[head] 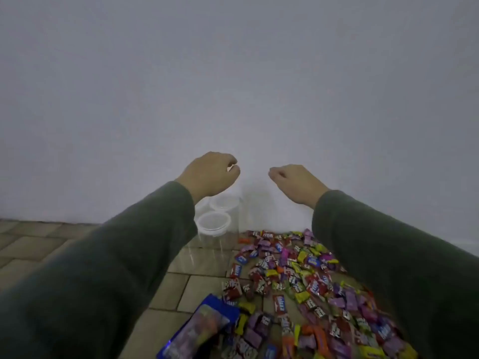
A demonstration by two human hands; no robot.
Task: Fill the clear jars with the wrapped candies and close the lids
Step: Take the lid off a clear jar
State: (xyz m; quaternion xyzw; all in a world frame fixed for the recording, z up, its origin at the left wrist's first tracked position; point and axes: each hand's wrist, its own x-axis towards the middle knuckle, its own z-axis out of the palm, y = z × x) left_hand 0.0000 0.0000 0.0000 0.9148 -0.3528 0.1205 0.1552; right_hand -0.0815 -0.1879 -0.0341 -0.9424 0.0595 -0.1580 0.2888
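Three clear jars stand on the tiled floor by the wall. The nearest jar (214, 225) carries a white lid, a second lidded jar (224, 203) stands behind it, and my left sleeve partly hides the third. A large heap of wrapped candies (298, 281) in purple, red, yellow and orange lies to their right. My left hand (210, 174) hovers above the jars with its fingers loosely curled and nothing visible in them. My right hand (298, 182) hangs in the air above the far end of the heap, also loosely curled and empty.
A torn blue candy bag (202, 325) lies at the near left edge of the heap. A plain white wall (233, 86) rises directly behind the jars. Beige floor tiles (39, 242) stretch to the left.
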